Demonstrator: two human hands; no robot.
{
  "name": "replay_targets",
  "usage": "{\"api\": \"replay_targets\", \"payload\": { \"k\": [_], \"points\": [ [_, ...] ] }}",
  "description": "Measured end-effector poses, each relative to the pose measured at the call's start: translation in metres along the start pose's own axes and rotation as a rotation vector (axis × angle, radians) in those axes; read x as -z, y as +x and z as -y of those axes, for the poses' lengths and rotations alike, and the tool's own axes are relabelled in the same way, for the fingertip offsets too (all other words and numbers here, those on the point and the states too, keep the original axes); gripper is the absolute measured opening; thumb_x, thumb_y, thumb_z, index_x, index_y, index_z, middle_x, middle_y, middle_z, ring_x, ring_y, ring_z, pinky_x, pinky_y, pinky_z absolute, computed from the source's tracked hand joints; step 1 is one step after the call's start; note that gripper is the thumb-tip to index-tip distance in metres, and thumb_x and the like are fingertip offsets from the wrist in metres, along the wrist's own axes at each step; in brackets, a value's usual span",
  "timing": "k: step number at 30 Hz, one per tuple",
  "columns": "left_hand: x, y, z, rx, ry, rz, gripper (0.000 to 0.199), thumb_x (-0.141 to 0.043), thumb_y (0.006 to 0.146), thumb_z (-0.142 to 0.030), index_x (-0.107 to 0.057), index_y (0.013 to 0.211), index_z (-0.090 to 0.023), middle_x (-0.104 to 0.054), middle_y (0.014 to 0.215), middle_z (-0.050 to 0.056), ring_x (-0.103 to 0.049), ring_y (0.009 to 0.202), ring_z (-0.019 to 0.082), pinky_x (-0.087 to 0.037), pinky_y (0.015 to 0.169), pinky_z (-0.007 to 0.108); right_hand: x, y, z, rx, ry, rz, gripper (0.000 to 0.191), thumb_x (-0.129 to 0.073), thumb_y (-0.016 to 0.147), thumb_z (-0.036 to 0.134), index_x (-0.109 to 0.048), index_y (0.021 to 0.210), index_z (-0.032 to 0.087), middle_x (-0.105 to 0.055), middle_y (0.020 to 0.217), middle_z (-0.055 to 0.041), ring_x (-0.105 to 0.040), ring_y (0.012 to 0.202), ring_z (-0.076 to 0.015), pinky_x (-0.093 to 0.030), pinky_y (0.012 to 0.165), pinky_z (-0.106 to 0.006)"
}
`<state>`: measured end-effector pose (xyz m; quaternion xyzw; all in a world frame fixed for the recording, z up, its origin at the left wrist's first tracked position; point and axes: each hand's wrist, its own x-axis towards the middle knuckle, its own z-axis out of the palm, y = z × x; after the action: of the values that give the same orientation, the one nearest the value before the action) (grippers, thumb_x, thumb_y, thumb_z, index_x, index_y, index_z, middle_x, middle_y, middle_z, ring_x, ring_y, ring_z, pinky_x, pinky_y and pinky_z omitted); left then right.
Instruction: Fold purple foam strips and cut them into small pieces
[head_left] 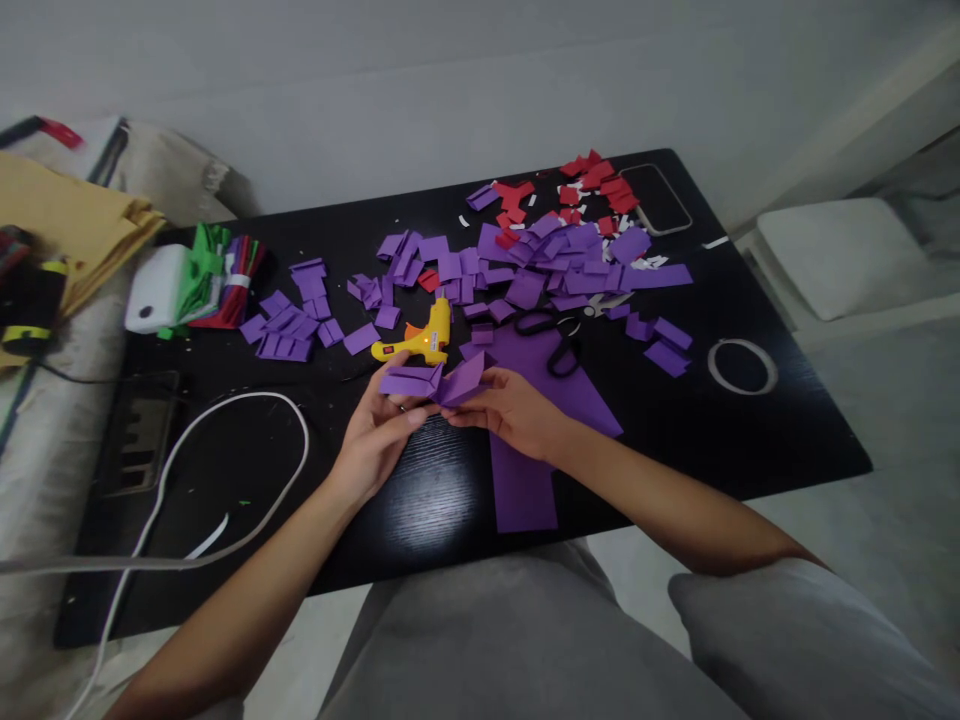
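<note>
Between my two hands is a folded purple paper piece [411, 381], its panels spread like wings. My left hand [379, 432] grips its left and lower side, the thumb along the bottom edge. Fingers of my right hand [514, 408] pinch its right part. Just beyond it lies a yellow glue gun [429, 338] with a small lit spot on its body. Purple paper sheets [525, 495] lie under and beside my right hand. Black-handled scissors [564, 345] rest on the upper sheet.
Many folded purple pieces [525, 288] and red scraps [598, 175] cover the black table's [787, 440] far side. A tape ring [742, 366] lies right. At left are a white cable [304, 440], a white box [156, 290] and green bundles [201, 272].
</note>
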<state>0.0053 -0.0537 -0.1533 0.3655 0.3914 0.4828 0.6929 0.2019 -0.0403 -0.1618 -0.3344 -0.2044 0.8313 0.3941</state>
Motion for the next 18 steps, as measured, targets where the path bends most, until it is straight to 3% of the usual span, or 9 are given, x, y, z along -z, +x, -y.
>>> {"api": "replay_targets", "payload": {
  "k": [4, 9, 18],
  "points": [
    [-0.0021, -0.0008, 0.0041, -0.089, 0.129, 0.001, 0.086, -0.097, 0.069, -0.026, -0.056, 0.144, -0.03, -0.073, 0.129, 0.008, -0.071, 0.123, 0.028, -0.057, 0.11, 0.044, -0.0037, -0.0022, 0.0011, -0.016, -0.019, 0.028, 0.038, -0.095, 0.065, 0.021, -0.077, 0.098, 0.017, -0.08, 0.089, -0.002, -0.076, 0.076, -0.014, -0.065, 0.084, -0.029],
    [0.0024, -0.0008, 0.0052, -0.229, 0.312, -0.039, 0.08, -0.097, 0.07, -0.024, -0.059, 0.14, -0.029, -0.073, 0.125, 0.006, -0.074, 0.116, 0.025, -0.059, 0.107, 0.043, -0.0044, -0.0026, -0.0011, -0.015, -0.033, 0.014, 0.037, -0.096, 0.064, 0.022, -0.076, 0.094, 0.016, -0.08, 0.088, -0.0014, -0.076, 0.077, -0.014, -0.066, 0.084, -0.03],
    [0.0056, -0.0017, 0.0026, -0.233, 0.439, -0.015, 0.077, -0.096, 0.072, -0.028, -0.058, 0.139, -0.026, -0.078, 0.119, 0.008, -0.076, 0.112, 0.028, -0.061, 0.103, 0.05, -0.007, -0.0069, 0.0043, 0.002, -0.06, 0.042, 0.04, -0.099, 0.06, 0.029, -0.075, 0.091, 0.02, -0.076, 0.086, 0.0011, -0.071, 0.074, -0.0133, -0.065, 0.078, -0.029]
  ]
}}
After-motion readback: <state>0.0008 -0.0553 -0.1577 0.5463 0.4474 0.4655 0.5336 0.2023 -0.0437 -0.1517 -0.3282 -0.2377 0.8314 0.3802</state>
